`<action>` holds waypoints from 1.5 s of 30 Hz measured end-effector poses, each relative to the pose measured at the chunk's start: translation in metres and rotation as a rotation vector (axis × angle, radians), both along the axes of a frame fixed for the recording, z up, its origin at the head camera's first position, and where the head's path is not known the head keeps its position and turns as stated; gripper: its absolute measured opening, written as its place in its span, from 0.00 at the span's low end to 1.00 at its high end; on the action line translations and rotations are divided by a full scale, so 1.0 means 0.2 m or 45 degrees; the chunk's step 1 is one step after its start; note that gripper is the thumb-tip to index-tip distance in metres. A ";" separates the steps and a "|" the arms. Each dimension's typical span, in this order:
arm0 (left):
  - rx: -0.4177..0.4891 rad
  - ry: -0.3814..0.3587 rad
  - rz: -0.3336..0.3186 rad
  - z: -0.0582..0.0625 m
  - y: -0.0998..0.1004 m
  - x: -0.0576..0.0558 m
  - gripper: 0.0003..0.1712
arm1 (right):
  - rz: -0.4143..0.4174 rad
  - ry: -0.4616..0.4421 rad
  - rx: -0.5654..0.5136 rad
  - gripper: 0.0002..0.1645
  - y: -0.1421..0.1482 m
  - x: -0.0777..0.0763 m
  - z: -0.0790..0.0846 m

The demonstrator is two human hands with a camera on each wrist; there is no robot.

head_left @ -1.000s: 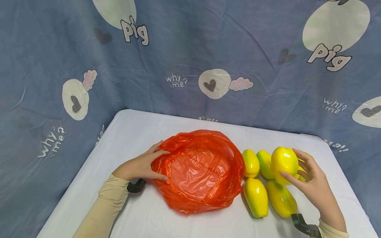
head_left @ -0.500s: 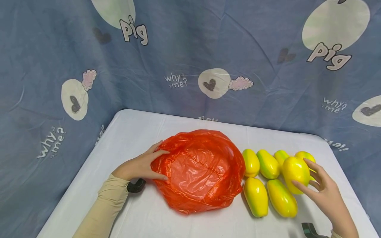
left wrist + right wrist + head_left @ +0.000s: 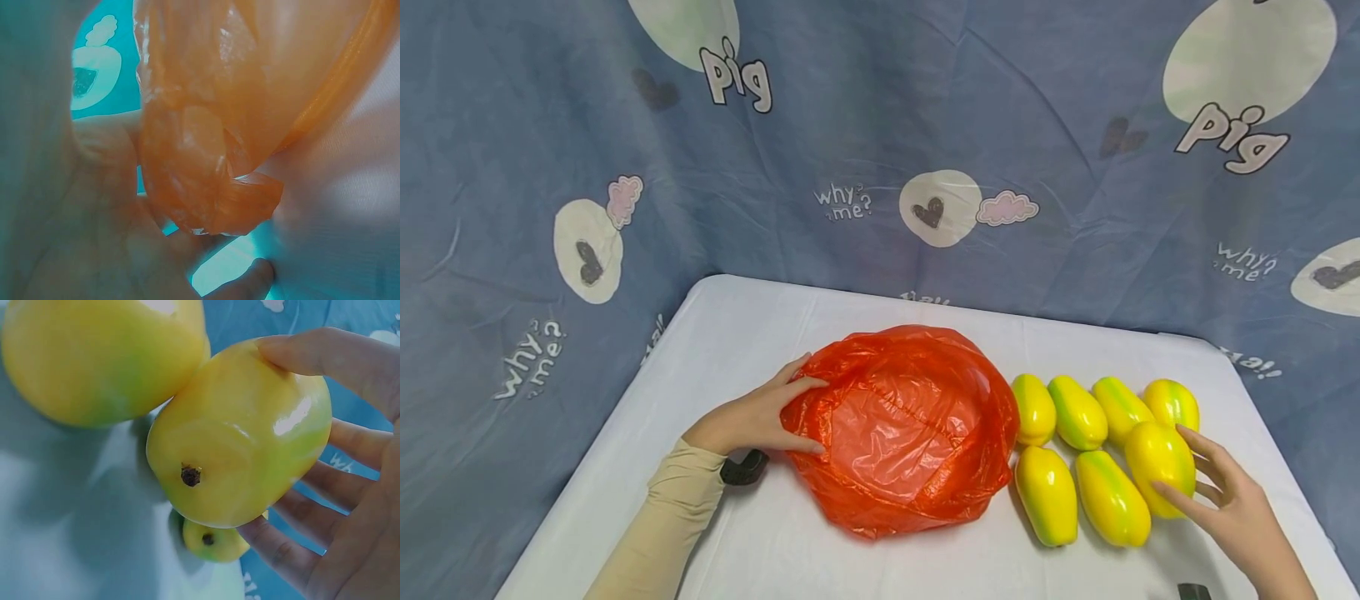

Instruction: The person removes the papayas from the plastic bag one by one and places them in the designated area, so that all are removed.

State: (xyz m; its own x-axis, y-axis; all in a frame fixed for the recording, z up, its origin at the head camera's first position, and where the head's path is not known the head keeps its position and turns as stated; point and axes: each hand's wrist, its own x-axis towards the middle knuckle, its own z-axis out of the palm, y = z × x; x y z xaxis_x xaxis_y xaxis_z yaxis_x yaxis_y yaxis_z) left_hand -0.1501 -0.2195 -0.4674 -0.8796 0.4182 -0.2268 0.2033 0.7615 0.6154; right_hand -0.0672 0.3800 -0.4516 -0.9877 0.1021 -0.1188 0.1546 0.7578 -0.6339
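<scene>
A crumpled red plastic bag (image 3: 898,433) lies with its mouth spread on the white table. My left hand (image 3: 763,417) rests against the bag's left rim, thumb and fingers spread apart. In the left wrist view, the bag's folded plastic (image 3: 194,162) hangs before the palm and covers part of the fingers. At the right, my right hand (image 3: 1240,500) holds a yellow-green papaya (image 3: 1161,469) between thumb and fingers. The right wrist view shows this papaya's dark stem end (image 3: 190,475), with another papaya (image 3: 106,356) close beside it. Whether the held papaya touches the table, I cannot tell.
Several more papayas lie in two rows right of the bag, including a front one (image 3: 1047,497), its neighbour (image 3: 1112,498) and a back-right one (image 3: 1172,403). A blue printed cloth (image 3: 820,142) hangs behind the white table (image 3: 760,542).
My right hand has carried the papaya rightward and lower, from above the back row to the right end of the front row. The left hand and the bag have stayed in place.
</scene>
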 end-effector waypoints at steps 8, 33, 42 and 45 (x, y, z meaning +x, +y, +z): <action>0.009 0.022 -0.017 0.01 0.00 0.00 0.56 | 0.055 -0.078 0.036 0.55 0.03 0.02 -0.02; 0.012 0.034 -0.026 0.00 0.00 -0.01 0.57 | 0.099 -0.353 0.000 0.57 0.02 0.00 -0.05; 0.009 0.042 -0.026 -0.01 0.00 -0.01 0.56 | 0.096 -0.347 -0.005 0.58 0.02 0.00 -0.06; 0.006 0.046 -0.026 -0.01 0.00 -0.01 0.56 | 0.094 -0.342 -0.004 0.58 0.02 0.00 -0.06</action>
State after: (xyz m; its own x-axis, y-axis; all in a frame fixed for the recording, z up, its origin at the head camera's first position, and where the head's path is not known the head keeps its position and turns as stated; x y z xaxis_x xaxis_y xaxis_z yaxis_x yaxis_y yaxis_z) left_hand -0.1516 -0.2201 -0.4696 -0.8785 0.4370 -0.1929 0.2408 0.7539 0.6112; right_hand -0.0673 0.3840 -0.4638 -0.9254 0.0305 -0.3777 0.2621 0.7713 -0.5800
